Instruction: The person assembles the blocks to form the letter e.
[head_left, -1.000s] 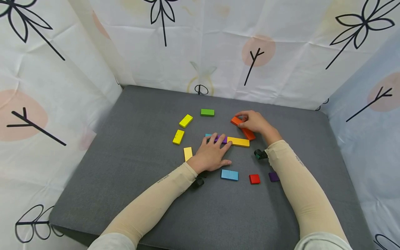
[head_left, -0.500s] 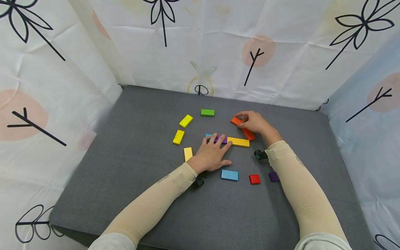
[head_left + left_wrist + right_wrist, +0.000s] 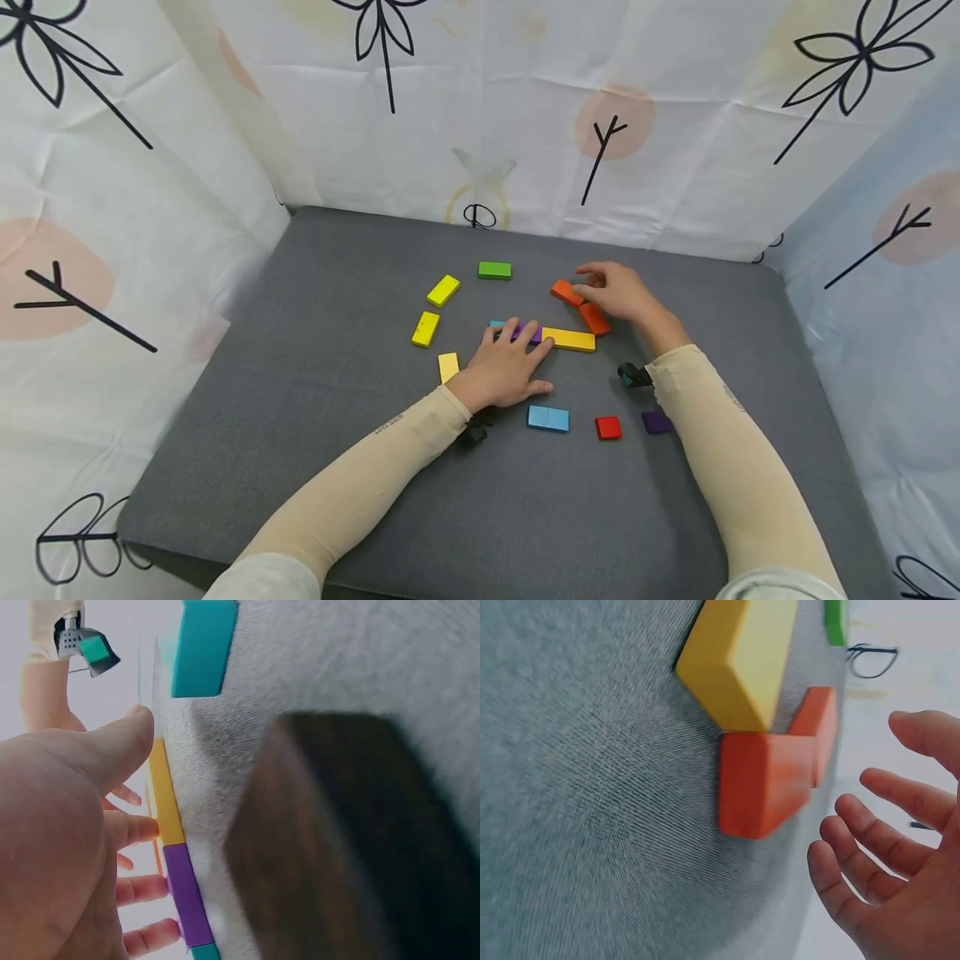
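My left hand (image 3: 504, 367) rests with spread fingers on a row of blocks. In the left wrist view, fingertips touch the purple block (image 3: 188, 896) and the yellow-orange block (image 3: 166, 791). A teal block end (image 3: 204, 952) continues the row, partly covered by the hand in the head view. My right hand (image 3: 618, 293) hovers beside two orange blocks (image 3: 567, 292), fingers loosely bent and holding nothing. The nearer orange block (image 3: 769, 784) meets the end of the yellow-orange block (image 3: 742, 667) at an angle, with the other orange block (image 3: 817, 727) beyond it.
Around the row on the grey table (image 3: 360, 467) lie a green block (image 3: 494, 270), two yellow blocks (image 3: 443, 291), a pale yellow block (image 3: 448, 367), a light blue block (image 3: 548, 418), a red block (image 3: 608, 428) and a purple block (image 3: 657, 422). A dark brown shape (image 3: 337, 840) looms near the left wrist camera.
My right hand has let go of the orange blocks and drawn slightly right, away from them. The left hand stays on the row; the head view has shifted a little.
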A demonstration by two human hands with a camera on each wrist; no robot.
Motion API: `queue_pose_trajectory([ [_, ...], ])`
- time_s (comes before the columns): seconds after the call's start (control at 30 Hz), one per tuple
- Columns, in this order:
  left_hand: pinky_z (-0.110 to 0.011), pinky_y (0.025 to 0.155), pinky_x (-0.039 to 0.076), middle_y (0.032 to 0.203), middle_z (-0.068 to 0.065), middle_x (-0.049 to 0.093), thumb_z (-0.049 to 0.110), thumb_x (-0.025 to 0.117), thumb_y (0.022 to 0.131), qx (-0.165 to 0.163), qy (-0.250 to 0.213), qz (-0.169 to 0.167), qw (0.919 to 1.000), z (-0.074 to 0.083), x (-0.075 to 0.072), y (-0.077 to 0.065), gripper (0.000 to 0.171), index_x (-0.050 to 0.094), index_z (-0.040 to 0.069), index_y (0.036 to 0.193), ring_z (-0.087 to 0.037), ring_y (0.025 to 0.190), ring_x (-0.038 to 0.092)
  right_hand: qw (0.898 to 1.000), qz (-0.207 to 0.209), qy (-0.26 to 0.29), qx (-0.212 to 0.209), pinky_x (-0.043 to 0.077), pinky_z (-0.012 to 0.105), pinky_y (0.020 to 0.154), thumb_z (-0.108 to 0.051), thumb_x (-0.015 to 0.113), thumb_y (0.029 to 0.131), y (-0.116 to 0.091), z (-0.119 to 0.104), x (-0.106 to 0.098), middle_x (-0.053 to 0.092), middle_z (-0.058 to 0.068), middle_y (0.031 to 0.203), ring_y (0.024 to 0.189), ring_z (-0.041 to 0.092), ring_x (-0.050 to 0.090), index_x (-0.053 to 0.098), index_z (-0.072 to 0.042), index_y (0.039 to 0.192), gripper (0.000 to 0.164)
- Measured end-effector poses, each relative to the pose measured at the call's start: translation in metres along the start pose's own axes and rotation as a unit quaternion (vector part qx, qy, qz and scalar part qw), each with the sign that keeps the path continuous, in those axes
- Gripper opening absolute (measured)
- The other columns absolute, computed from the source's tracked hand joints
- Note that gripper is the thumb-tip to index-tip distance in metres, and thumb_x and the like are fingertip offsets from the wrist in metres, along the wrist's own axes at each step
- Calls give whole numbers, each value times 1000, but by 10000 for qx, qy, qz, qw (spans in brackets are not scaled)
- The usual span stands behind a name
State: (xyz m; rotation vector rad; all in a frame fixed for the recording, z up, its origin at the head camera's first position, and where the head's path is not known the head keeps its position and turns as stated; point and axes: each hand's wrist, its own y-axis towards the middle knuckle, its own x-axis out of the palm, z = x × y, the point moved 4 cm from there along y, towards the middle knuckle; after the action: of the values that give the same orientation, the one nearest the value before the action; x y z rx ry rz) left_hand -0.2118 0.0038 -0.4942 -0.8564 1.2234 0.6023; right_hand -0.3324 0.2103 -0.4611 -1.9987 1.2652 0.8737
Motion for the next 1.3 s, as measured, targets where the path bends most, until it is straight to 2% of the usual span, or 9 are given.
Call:
queue_pose_trajectory([
  [0.17,-63,119,32,172,-9,32,69,48,107,83,82,59,9999,-3,-9,2,77,38,27,171,-39,155,29,9995,198,46,-225,49,62,105,-30,65,111,-17,-11,-4,61,25,138,126,42,57,58,1,153,53],
  [0.3,-59,111,38,166,-9,39,68,45,109,120,58,143,9998,-8,-16,10,73,44,25,168,-37,147,37,9983,399,79,-425,49,61,105,-25,67,110,-33,-20,-7,60,25,138,126,42,57,60,2,152,50],
  [0.47,-55,105,43,157,-7,49,65,47,110,347,-471,362,9976,-20,-25,20,68,52,21,161,-33,137,46,9972,520,120,-529,51,60,103,-24,67,110,-54,-31,-10,59,23,141,125,43,58,59,1,153,50],
  [0.57,-47,104,46,144,-7,57,58,53,111,552,-1121,732,9895,-31,-34,23,59,59,16,152,-27,125,52,9970,528,73,-553,53,61,100,-24,68,110,-65,-38,-9,59,23,143,122,45,60,59,0,153,50],
  [0.7,-40,104,50,135,-11,62,42,64,111,686,-1855,1272,9720,-53,-51,21,47,65,7,143,-25,119,58,9963,548,-145,-653,54,61,98,-22,70,108,-77,-49,-1,59,22,143,120,45,63,60,1,152,51],
  [0.83,-43,108,50,138,-13,62,30,69,110,537,-2016,1687,9633,-80,-62,19,42,65,5,144,-26,126,60,9944,570,-499,-735,53,59,98,-20,73,106,-87,-59,12,60,22,142,119,43,61,62,1,151,51],
  [1.0,-44,111,47,143,-11,61,22,73,107,231,-2010,2055,9575,-109,-68,23,44,64,6,147,-29,132,56,9921,448,-813,-849,53,55,97,-19,73,105,-95,-67,28,61,21,138,119,37,59,63,0,151,51],
  [1.13,-45,111,46,146,-11,59,18,75,105,54,-2085,2070,9558,-124,-73,30,45,63,6,148,-31,134,54,9890,483,-925,-1045,53,54,102,-19,75,104,-94,-71,37,62,19,137,125,36,58,65,1,148,49],
  [1.3,-45,112,46,147,-13,57,15,74,106,-129,-2157,1814,9594,-141,-71,45,46,62,5,149,-32,135,54,9848,396,-1154,-1235,56,50,96,-20,77,103,-91,-74,50,63,16,133,119,32,60,67,-1,147,49],
])
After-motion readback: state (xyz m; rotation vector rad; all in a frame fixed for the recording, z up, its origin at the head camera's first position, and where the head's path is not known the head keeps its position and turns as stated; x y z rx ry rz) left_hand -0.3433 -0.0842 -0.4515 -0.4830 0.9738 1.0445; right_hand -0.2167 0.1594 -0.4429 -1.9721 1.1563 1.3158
